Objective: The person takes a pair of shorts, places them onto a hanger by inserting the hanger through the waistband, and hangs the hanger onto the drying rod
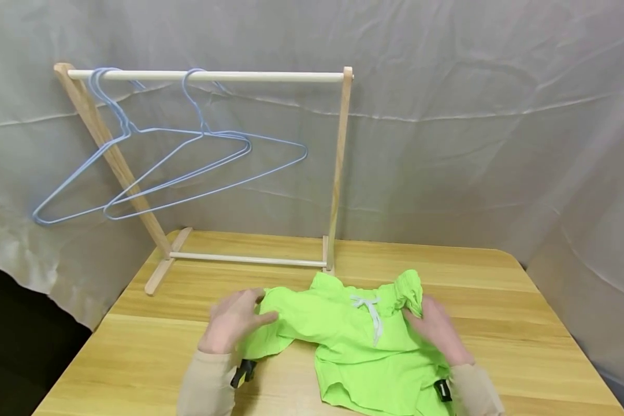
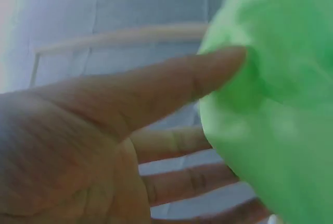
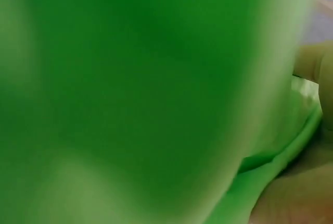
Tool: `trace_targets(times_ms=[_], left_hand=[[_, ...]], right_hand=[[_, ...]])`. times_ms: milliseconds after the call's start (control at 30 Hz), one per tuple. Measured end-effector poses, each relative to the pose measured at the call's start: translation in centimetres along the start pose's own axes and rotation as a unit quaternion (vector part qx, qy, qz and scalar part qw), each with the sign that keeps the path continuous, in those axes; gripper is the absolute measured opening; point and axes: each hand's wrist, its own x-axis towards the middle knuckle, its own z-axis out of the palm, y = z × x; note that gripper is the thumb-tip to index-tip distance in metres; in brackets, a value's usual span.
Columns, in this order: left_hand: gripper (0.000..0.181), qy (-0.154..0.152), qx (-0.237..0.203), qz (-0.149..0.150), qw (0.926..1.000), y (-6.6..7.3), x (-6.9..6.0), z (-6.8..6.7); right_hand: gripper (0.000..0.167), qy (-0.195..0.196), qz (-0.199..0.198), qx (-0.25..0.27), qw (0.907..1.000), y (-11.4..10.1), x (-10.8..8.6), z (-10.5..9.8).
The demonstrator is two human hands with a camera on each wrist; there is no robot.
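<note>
Bright lime-green shorts (image 1: 353, 329) with a gathered waistband and a white drawstring bow (image 1: 369, 312) lie rumpled at the front of the wooden table. My right hand (image 1: 437, 329) grips the bunched waistband at its right end; in the right wrist view, green cloth (image 3: 145, 99) hides most of that hand. At the other side, my left hand (image 1: 234, 320) is by one leg of the shorts. In the left wrist view, its thumb touches the green fabric (image 2: 281, 114), while the spread, fairly straight fingers (image 2: 182, 182) pass behind the cloth's edge.
A wooden clothes rack (image 1: 338, 173) stands at the back left of the table (image 1: 489, 289). Several light-blue wire hangers (image 1: 208, 190) hang from its white rail (image 1: 270, 76). Grey cloth (image 1: 473, 144) surrounds the table at the back and sides.
</note>
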Motion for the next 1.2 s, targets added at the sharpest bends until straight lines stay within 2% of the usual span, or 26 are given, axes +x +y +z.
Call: trace_targets(times_ms=[67, 100, 200, 267, 300, 400, 467, 533, 633, 767, 867, 1033, 1100, 1200], left_hand=[[0.066, 0.016, 0.004, 0.018, 0.9997, 0.8, -0.1, 0.3], [0.074, 0.035, 0.007, 0.033, 0.9988, 1.2, 0.0, 0.6], [0.084, 0.078, -0.006, 0.068, 0.9946, 2.5, 0.1, 1.5], [0.088, 0.082, -0.026, 0.094, 0.9918, 3.2, 0.3, 2.3], [0.087, 0.072, -0.039, 0.105, 0.9911, 3.5, 0.4, 2.8], [0.085, 0.007, -0.073, 0.13, 0.9888, 4.1, 1.0, 4.3], [0.083, -0.039, -0.085, 0.141, 0.9856, 4.3, 1.4, 5.2], [0.082, -0.072, -0.091, 0.149, 0.982, 4.3, 1.7, 6.0], [0.081, -0.097, -0.096, 0.146, 0.9798, 4.3, 2.0, 6.9], [0.08, -0.089, -0.084, 0.137, 0.9829, 4.0, 2.3, 7.6], [0.081, -0.085, -0.09, 0.11, 0.9862, 3.7, 2.6, 7.9], [0.08, -0.082, -0.121, 0.064, 0.9871, 3.3, 3.0, 8.3], [0.073, -0.071, -0.117, 0.064, 0.9885, 3.1, 3.2, 8.5], [0.052, -0.052, -0.102, 0.072, 0.9909, 3.0, 3.4, 8.8]], right_hand=[[0.03, -0.025, 0.009, 0.014, 0.9995, 0.0, 0.0, 0.1], [0.036, -0.033, 0.012, 0.018, 0.9992, -0.1, 0.1, 0.2], [0.053, -0.051, 0.031, 0.028, 0.9978, -0.2, 0.1, 0.2], [0.062, -0.059, 0.041, 0.037, 0.9968, -0.2, 0.1, 0.2], [0.066, -0.059, 0.041, 0.039, 0.9966, -0.2, 0.1, 0.2], [0.065, -0.063, 0.061, 0.058, 0.9944, -0.4, 0.3, 0.3], [0.063, -0.069, 0.087, 0.076, 0.9909, -0.5, 0.3, 0.5], [0.062, -0.074, 0.103, 0.084, 0.9884, -0.7, 0.4, 0.6], [0.058, -0.083, 0.117, 0.095, 0.985, -1.0, 0.4, 1.0], [0.056, -0.098, 0.088, 0.116, 0.9845, -1.3, 0.4, 1.3], [0.055, -0.107, 0.064, 0.13, 0.9836, -1.4, 0.4, 1.6], [0.052, -0.105, 0.051, 0.134, 0.9841, -1.3, 0.2, 1.7], [0.05, -0.105, 0.048, 0.135, 0.9841, -1.3, 0.2, 1.7], [0.05, -0.1, 0.038, 0.142, 0.984, -1.3, 0.3, 1.8]])
